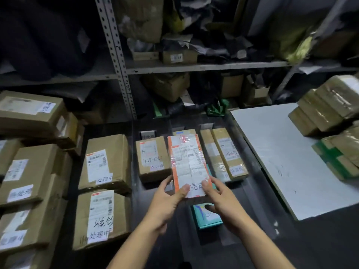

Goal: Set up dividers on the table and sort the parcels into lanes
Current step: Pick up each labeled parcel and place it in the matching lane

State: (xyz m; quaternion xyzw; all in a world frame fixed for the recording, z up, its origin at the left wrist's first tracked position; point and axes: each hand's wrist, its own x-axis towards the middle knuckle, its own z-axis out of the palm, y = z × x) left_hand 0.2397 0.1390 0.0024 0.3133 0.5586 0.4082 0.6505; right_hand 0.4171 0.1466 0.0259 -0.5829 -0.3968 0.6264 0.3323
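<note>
A: Head view was all we had. What were the hands doing?

B: Both were on one parcel (187,165), the long one wrapped in clear tape with an orange-edged label. The left hand (167,199) gripped its near left corner, thumb on top and fingers curled underneath. The right hand (219,199) gripped the near right corner the same way, thumb pressed on a white note with handwriting.

A: Where was the parcel?

B: Held over the middle of the dark table (242,239), its far end pointing at the shelving (194,66). Whether that far end rested on anything, I couldn't tell.

A: And around it?

B: Just left of it lay a brown box (152,158) with handwritten numbers. Just right lay two narrow boxes (223,154), side by side and touching. Below the right hand, a teal box (206,216) lay flat, partly hidden by the hand.

A: Any dividers?

B: Thin clear strips seemed to run between the lanes, but they were too faint to be sure of. Small tags (147,134) stood at the far end of the lanes.

A: Further out?

B: Two bigger labelled cartons (104,162) sat one before the other on the left, more stacked beyond them. A white board (281,162) lay on the right, with taped parcels (326,111) piled on its far corner.
</note>
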